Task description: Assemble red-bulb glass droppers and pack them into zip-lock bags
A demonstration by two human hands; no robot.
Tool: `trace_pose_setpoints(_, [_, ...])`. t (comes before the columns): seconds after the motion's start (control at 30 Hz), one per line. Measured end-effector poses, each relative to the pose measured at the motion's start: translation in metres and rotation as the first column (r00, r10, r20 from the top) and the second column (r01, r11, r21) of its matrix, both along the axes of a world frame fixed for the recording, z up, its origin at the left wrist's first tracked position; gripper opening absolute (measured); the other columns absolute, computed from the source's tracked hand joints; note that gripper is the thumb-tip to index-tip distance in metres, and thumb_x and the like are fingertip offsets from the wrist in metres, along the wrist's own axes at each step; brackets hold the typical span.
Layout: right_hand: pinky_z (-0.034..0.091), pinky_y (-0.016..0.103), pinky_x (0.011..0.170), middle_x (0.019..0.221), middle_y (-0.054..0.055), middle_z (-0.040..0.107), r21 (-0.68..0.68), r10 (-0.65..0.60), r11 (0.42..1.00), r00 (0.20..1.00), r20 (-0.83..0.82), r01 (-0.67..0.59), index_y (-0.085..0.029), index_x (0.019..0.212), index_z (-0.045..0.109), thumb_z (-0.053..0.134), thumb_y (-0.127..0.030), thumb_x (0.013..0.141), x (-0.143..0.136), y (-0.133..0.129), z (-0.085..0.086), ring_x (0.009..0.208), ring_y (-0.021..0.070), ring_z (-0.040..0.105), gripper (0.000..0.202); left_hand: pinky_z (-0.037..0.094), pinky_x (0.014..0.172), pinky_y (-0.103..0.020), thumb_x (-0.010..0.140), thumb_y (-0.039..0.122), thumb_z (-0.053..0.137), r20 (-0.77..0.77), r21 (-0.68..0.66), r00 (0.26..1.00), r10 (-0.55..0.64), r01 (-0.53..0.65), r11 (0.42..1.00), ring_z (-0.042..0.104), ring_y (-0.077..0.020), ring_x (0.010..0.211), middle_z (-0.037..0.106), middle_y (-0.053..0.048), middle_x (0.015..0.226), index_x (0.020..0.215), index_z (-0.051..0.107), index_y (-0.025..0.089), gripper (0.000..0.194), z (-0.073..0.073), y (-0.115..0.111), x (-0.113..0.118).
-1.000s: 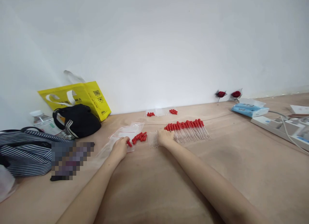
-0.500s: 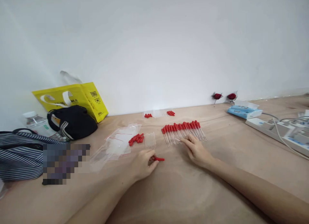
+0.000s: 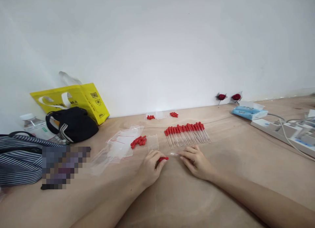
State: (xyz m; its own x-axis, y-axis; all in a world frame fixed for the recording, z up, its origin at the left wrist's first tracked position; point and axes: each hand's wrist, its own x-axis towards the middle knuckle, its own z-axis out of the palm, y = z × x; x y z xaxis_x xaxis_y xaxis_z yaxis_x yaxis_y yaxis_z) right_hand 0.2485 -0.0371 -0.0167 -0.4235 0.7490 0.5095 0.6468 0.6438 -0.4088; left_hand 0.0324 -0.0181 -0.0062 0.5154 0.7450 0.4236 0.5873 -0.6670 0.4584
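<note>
Pinched in my left hand (image 3: 153,167) is a red rubber bulb (image 3: 163,158), its end pointing right. My right hand (image 3: 197,162) holds a thin clear tube (image 3: 174,154) by one end, with the other end toward the bulb; a small gap separates them. Behind my hands lies a row of clear tubes with red bulbs on them (image 3: 188,134). Left of that row are several bare clear tubes (image 3: 153,143) side by side, their near ends by my left hand. A pile of loose red bulbs (image 3: 138,141) lies beside them.
Clear plastic bags (image 3: 121,144) lie on the wooden table (image 3: 187,201). At the left are a yellow bag (image 3: 93,103), a black cap (image 3: 76,124), a bottle (image 3: 36,126) and a striped bag (image 3: 21,159). A tissue pack (image 3: 249,112) and power strip (image 3: 270,129) are at the right.
My right hand has come nearer and slightly left from the row, bringing the clear tube close to the bulb. My left hand has shifted slightly, with the bulb still pinched.
</note>
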Motion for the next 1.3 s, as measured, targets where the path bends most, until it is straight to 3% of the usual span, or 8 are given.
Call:
trace_pose_setpoints(0.27, [0.029,0.034,0.082,0.07,0.001,0.06,-0.008,0.033,0.999,0.999,-0.015,-0.033,-0.02,0.097,0.059,0.039,-0.017,0.084,-0.01,-0.005,0.001,0.067,0.0119,0.053,0.024,0.043,0.074,-0.029,0.085,0.022,0.045,0.043,-0.055,0.999,0.001,0.002,0.999,0.056,-0.0168,0.082,0.065,-0.003,0.087,0.093,0.06,0.02,0.017,0.005,-0.002,-0.001])
trace_pose_setpoints(0.6, [0.028,0.03,0.072,0.069,0.002,0.057,0.014,0.127,0.992,0.991,0.05,-0.128,-0.018,0.099,0.059,0.04,-0.018,0.084,-0.012,-0.007,-0.002,0.065,0.0123,0.049,0.025,0.043,0.066,-0.026,0.084,0.024,0.045,0.094,-0.162,0.995,0.044,-0.028,0.986,0.056,-0.0156,0.072,0.064,-0.002,0.075,0.081,0.061,0.018,0.018,-0.001,-0.007,0.001])
trace_pose_setpoints(0.8, [0.024,0.031,0.073,0.065,0.0,0.053,0.065,0.111,0.99,0.977,0.183,-0.124,-0.021,0.089,0.062,0.038,-0.013,0.083,-0.007,-0.008,0.004,0.061,0.0111,0.044,0.026,0.041,0.067,-0.029,0.081,0.021,0.047,-0.012,-0.079,0.999,-0.029,0.028,0.996,0.054,-0.0164,0.07,0.06,-0.003,0.069,0.075,0.06,0.018,0.015,0.006,-0.012,0.002])
trace_pose_setpoints(1.03, [0.024,0.03,0.069,0.07,0.002,0.054,0.052,0.112,0.991,0.984,0.138,-0.121,-0.019,0.087,0.059,0.036,-0.016,0.085,-0.012,-0.008,0.003,0.064,0.0118,0.044,0.024,0.038,0.068,-0.031,0.084,0.023,0.042,-0.079,0.046,0.988,-0.132,0.135,0.99,0.052,-0.0163,0.066,0.06,-0.003,0.066,0.074,0.058,0.017,0.02,0.006,-0.017,0.003])
trace_pose_setpoints(1.3, [0.025,0.028,0.068,0.071,0.002,0.056,-0.008,0.148,0.989,0.98,0.135,-0.148,-0.018,0.085,0.058,0.035,-0.017,0.086,-0.015,-0.008,0.004,0.066,0.0119,0.047,0.023,0.037,0.072,-0.032,0.084,0.023,0.043,-0.094,0.046,0.982,-0.162,0.166,0.985,0.053,-0.0169,0.071,0.062,-0.004,0.071,0.076,0.059,0.018,0.019,0.006,-0.015,0.003])
